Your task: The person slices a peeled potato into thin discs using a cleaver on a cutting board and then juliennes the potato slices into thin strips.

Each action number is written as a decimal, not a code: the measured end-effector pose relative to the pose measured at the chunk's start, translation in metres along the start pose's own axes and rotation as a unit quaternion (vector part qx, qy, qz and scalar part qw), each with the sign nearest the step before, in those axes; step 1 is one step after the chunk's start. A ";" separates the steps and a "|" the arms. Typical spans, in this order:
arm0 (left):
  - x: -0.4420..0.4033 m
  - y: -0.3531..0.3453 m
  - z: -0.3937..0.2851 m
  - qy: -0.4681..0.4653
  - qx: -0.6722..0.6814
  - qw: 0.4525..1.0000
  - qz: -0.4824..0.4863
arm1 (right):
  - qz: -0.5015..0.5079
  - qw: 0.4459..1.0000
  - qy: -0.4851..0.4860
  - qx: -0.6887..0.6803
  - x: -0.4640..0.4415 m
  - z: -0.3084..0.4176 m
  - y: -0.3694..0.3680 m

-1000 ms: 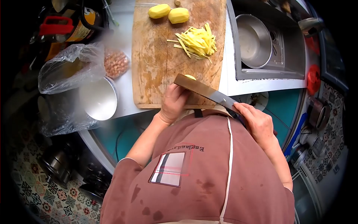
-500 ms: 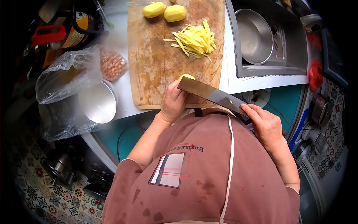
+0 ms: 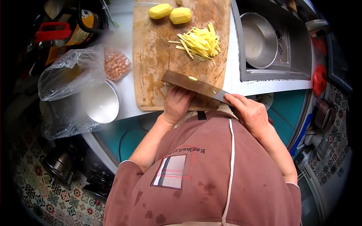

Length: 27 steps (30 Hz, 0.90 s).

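Note:
My right hand (image 3: 252,115) is closed round the handle of a broad-bladed kitchen knife (image 3: 188,83), which slants across the near part of the wooden cutting board (image 3: 151,67). A thin potato slice (image 3: 192,78) sticks to the blade. My left hand (image 3: 177,102) is closed behind the blade at the board's near edge; the potato under its fingers is hidden by the knife. Farther up the board lies a heap of potato strips (image 3: 200,42). Two peeled potatoes, one on the left (image 3: 160,11) and one on the right (image 3: 180,16), rest at the far end.
To the right, a metal pot (image 3: 258,39) sits in the grey sink (image 3: 298,56). Left of the board are a white bowl (image 3: 101,103), a clear plastic bag (image 3: 56,83) and a bag of peanuts (image 3: 116,64). Bottles and a red handle (image 3: 52,32) stand farther back.
My right hand and the knife have moved left, so the blade now covers the potato at my left fingers. A slice has appeared on the blade. The view has shifted slightly.

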State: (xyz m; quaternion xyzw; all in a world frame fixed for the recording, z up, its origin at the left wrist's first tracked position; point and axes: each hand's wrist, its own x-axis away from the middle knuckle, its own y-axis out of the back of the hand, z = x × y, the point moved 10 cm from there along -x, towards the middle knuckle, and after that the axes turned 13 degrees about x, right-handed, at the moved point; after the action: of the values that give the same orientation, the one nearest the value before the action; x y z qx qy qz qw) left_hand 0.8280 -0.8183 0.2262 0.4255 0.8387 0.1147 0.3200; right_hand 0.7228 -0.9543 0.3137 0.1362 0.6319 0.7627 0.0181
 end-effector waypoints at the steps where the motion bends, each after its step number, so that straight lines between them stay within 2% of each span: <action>1: 0.002 -0.001 0.002 0.003 0.004 1.000 0.004 | 0.006 1.000 -0.002 0.002 0.003 -0.001 0.003; 10: -0.015 0.006 -0.010 -0.019 0.008 1.000 -0.005 | -0.002 0.999 -0.015 -0.035 -0.004 -0.008 -0.025; 16: -0.006 -0.002 0.002 0.025 0.022 0.999 0.036 | 0.047 0.999 -0.019 -0.004 0.019 -0.005 0.029; 17: -0.001 -0.006 0.013 0.090 0.095 0.990 0.049 | 0.054 0.998 -0.015 0.012 0.026 -0.005 0.033; 20: -0.003 0.000 0.005 0.031 0.038 0.999 0.009 | 0.067 0.997 -0.026 0.024 0.033 -0.009 0.039; 27: -0.008 0.004 -0.004 -0.004 0.019 1.000 0.000 | 0.035 0.999 -0.009 -0.026 0.002 -0.004 -0.005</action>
State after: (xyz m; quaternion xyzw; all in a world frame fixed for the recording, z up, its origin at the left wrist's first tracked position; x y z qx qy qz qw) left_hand 0.8314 -0.8222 0.2344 0.4322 0.8396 0.0969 0.3145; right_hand 0.7194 -0.9566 0.3081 0.1644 0.6068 0.7777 0.0010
